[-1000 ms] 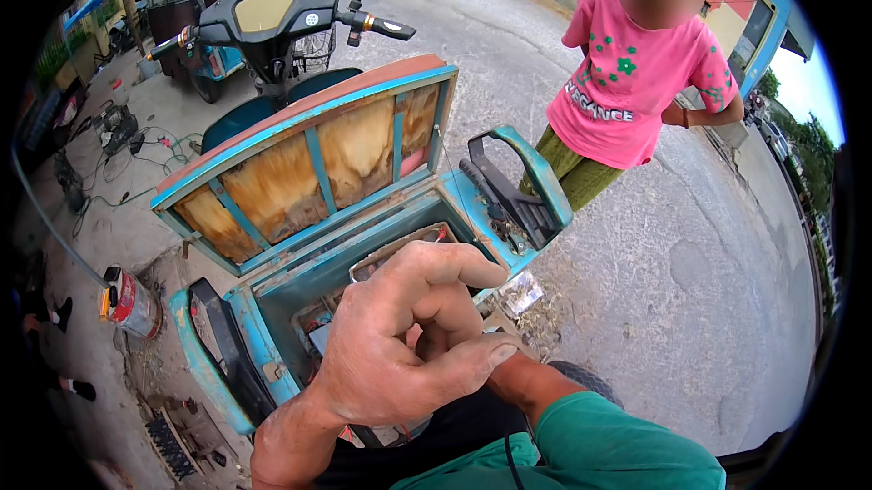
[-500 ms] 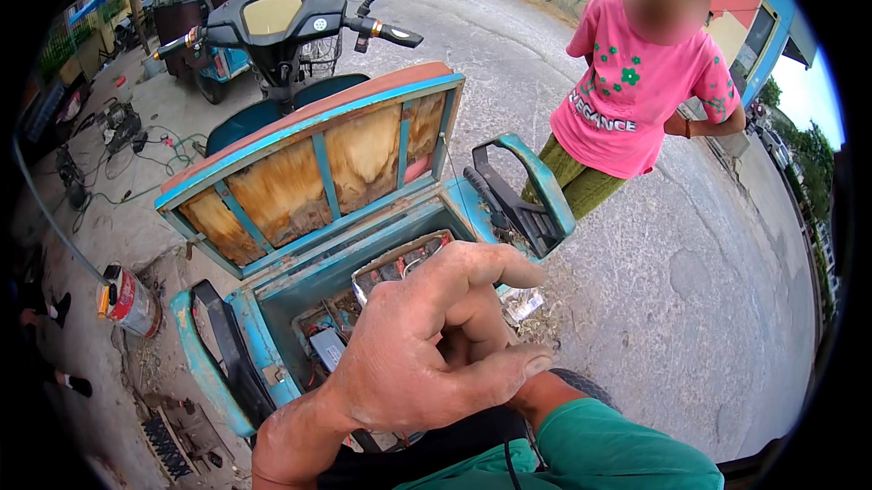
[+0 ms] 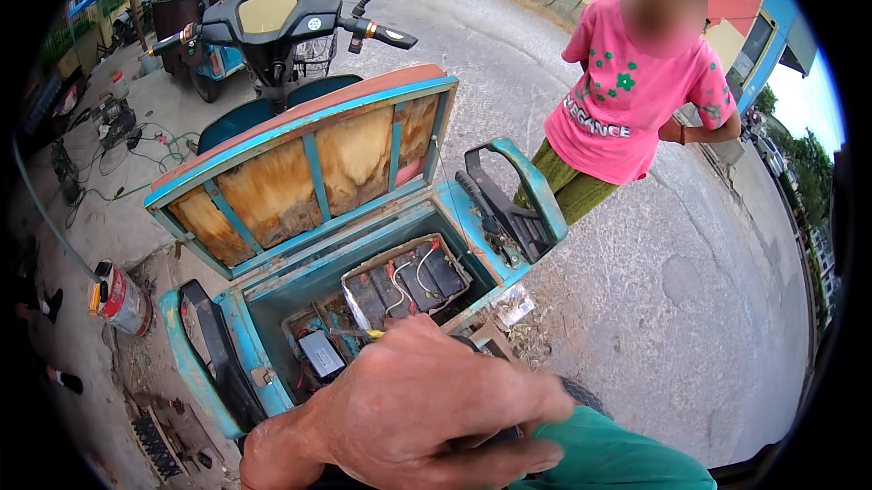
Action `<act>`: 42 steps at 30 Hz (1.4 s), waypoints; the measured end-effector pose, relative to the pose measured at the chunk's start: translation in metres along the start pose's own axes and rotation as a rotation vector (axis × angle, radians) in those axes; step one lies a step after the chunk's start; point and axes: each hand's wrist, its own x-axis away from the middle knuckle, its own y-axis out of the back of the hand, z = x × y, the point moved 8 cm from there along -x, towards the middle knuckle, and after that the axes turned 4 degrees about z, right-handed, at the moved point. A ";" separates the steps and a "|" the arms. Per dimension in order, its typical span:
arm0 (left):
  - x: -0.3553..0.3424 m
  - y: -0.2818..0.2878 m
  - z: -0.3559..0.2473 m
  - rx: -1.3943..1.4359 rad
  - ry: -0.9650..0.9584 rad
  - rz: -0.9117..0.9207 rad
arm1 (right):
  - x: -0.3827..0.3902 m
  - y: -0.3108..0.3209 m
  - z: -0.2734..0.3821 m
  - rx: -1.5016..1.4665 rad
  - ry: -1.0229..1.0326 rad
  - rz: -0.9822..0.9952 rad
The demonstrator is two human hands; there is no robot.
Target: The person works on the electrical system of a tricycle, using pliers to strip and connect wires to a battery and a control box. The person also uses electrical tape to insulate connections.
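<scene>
My left hand (image 3: 427, 399) is in the lower middle, its back toward me and its forearm coming from the lower left. The index finger and thumb point right with a gap between them; nothing shows in that gap, and the other fingers are hidden. Beyond the knuckles lies the open turquoise storage box (image 3: 263, 308) of an electric vehicle. Inside are several dark batteries (image 3: 427, 277) with red-capped terminals and white leads, and a silver-grey control unit (image 3: 322, 354). A small yellow-ended piece (image 3: 373, 334) shows beside my knuckles; what holds it is hidden. My right hand is out of view.
The raised seat lid (image 3: 300, 183) leans behind the box, between two armrests (image 3: 518, 195). Handlebars (image 3: 272, 18) stand beyond. A person in a pink shirt (image 3: 627, 99) stands at the far right. A paint bucket (image 3: 123, 301) and cables (image 3: 154, 158) are on the left ground.
My left hand has dropped nearer to me, uncovering the batteries and the control unit. The small yellow-ended piece has come into sight. The view has shifted slightly.
</scene>
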 end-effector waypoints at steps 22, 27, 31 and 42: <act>0.418 0.028 0.192 -0.742 1.515 -0.116 | 0.006 -0.004 -0.002 -0.153 -0.035 0.083; 0.410 0.017 0.200 -0.731 1.353 0.034 | -0.010 0.005 -0.005 -0.074 -0.021 -0.008; 0.418 0.020 0.207 -0.612 1.448 0.230 | -0.021 -0.032 -0.017 -0.181 -0.020 -0.021; 0.436 0.008 0.208 -0.537 1.381 0.408 | -0.026 -0.037 -0.012 -0.113 -0.120 0.078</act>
